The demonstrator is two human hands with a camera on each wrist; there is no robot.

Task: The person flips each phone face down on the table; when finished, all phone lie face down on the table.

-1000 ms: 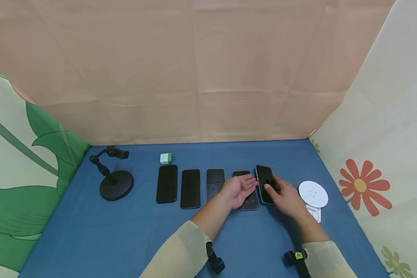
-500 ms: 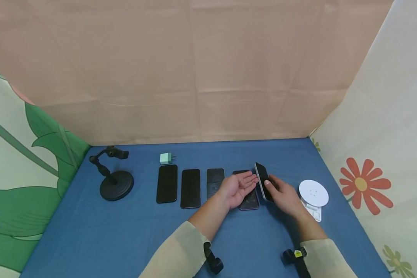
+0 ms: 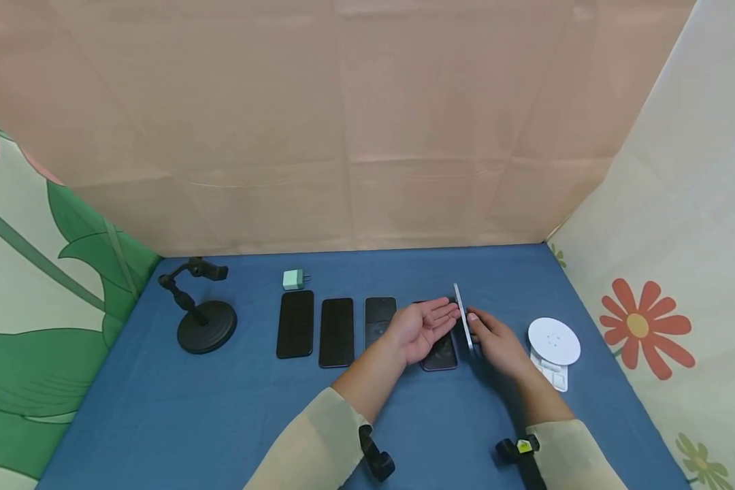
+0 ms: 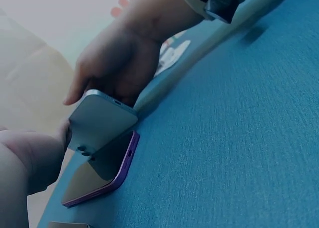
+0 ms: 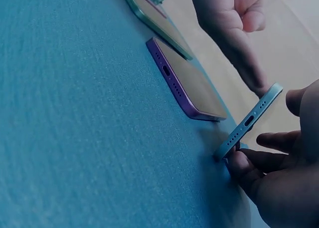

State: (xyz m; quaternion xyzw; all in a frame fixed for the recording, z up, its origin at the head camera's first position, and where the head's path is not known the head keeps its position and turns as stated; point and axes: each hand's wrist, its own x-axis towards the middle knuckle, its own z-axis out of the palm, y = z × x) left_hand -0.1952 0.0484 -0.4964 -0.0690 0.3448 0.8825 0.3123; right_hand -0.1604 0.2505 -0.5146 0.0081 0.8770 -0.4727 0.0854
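A smartphone (image 3: 463,316) with a pale frame is tilted up on its long edge at the right of a row of phones. My right hand (image 3: 496,340) holds it from the right, with fingers (image 5: 249,168) at its lower edge. The left wrist view shows the phone's pale back (image 4: 102,120) and dark camera lenses. My left hand (image 3: 419,330) lies palm up with straight fingers, fingertips right at that back. Beneath the left hand a purple-edged phone (image 3: 441,355) lies flat, partly hidden.
Three dark phones lie left of my hands, including the leftmost phone (image 3: 295,325). Behind it sits a mint charger plug (image 3: 292,280). A black stand (image 3: 205,327) is at the left of the blue table (image 3: 269,422); a white round-topped stand (image 3: 553,341) is at the right.
The phone in my right hand has turned from screen up to nearly edge-on, its back toward my left hand. My left hand has barely moved.
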